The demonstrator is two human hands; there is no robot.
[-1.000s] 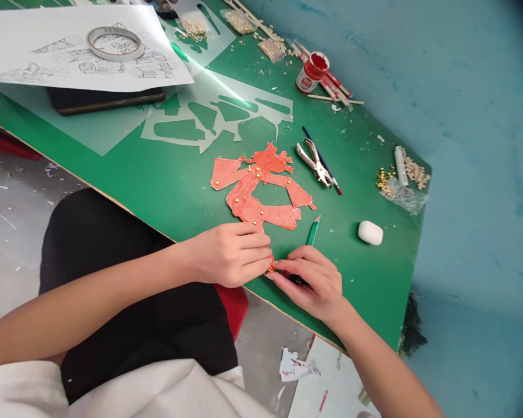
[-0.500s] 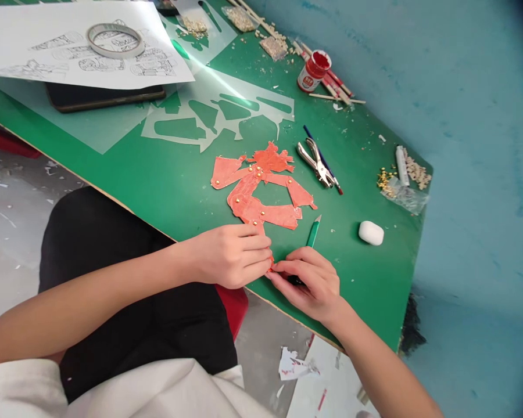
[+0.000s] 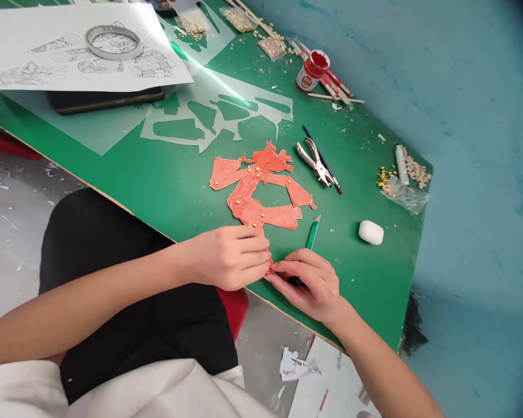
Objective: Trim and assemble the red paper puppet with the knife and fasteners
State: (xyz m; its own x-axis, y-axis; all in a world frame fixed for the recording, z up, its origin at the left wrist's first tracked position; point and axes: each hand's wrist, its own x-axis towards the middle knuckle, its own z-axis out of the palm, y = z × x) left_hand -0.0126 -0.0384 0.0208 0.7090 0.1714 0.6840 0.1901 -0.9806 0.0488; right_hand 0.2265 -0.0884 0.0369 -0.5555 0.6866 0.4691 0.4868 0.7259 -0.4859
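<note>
A jointed orange-red paper puppet [image 3: 249, 188], its parts pinned together with brass fasteners, lies flat on the green table [image 3: 353, 278]. My left hand [image 3: 233, 258] is closed over the puppet's lower leg near the table's front edge. From the other side, my right hand [image 3: 309, 281] pinches the tip of that same leg between thumb and forefinger. The fingers hide most of the gripped end. Just beyond my right hand a green pencil [image 3: 314, 233] points away, and something dark shows under the palm.
A silver hole punch [image 3: 316, 164] lies beside a paintbrush [image 3: 335, 180]. A white eraser [image 3: 371, 232] sits to the right. Farther back are an open red paint jar [image 3: 312, 75], cut plastic sheet [image 3: 209, 138], and a tape roll [image 3: 96, 51] on printed paper [image 3: 9, 46].
Both hands stay on the puppet's leg with almost no movement. The view shifts very slightly.
</note>
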